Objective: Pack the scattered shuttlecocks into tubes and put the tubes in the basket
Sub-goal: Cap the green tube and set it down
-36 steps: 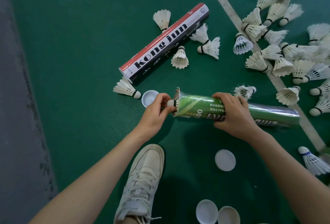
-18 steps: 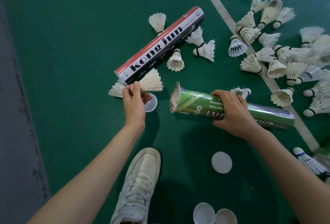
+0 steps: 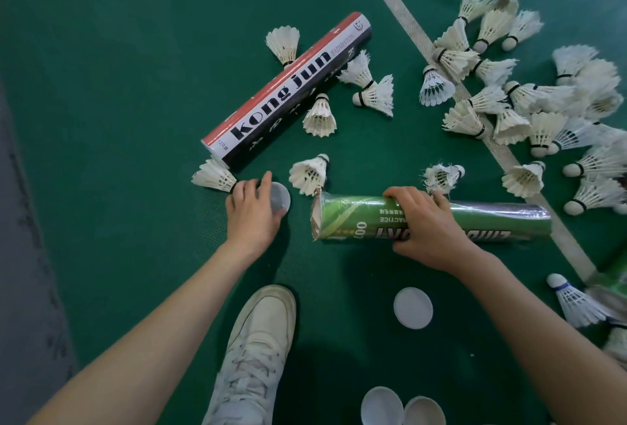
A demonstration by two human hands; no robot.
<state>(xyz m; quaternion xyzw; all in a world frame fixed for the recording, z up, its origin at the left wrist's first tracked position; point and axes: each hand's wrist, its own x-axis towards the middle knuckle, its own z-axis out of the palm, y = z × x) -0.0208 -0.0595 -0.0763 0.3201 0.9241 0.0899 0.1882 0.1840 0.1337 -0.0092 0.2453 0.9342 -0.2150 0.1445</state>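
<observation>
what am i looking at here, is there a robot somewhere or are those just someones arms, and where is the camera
No robot: these are a person's bare arms, filmed by a camera worn on their head, looking down at a green court floor. The right hand grips a green tube lying sideways, its open end towards the left hand. That hand is down over a white cap; whether its fingers grip anything I cannot tell. A red and black tube lies behind, loose shuttlecocks are scattered mostly to the right, and more white caps lie near a white shoe.
</observation>
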